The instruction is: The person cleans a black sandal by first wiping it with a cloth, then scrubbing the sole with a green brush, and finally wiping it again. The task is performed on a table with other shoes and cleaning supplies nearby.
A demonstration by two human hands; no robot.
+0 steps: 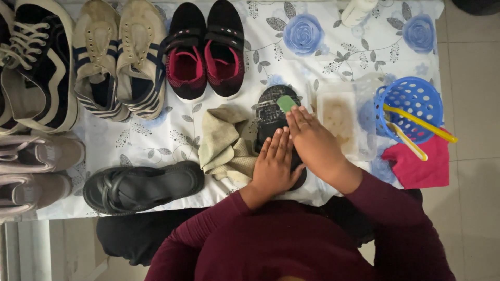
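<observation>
My left hand (pixel 275 161) lies flat and open on the upturned black rubber sandal (pixel 276 117) to keep it steady on the flowered tablecloth (pixel 219 125). My right hand (pixel 312 140) presses a small green sponge (pixel 286 103) against its sole with almost straight fingers.

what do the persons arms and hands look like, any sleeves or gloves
Both arms wear long maroon sleeves of a ribbed knit top, reaching the wrists. The left hand and right hand are bare: no gloves, and no rings or watch show.
</observation>
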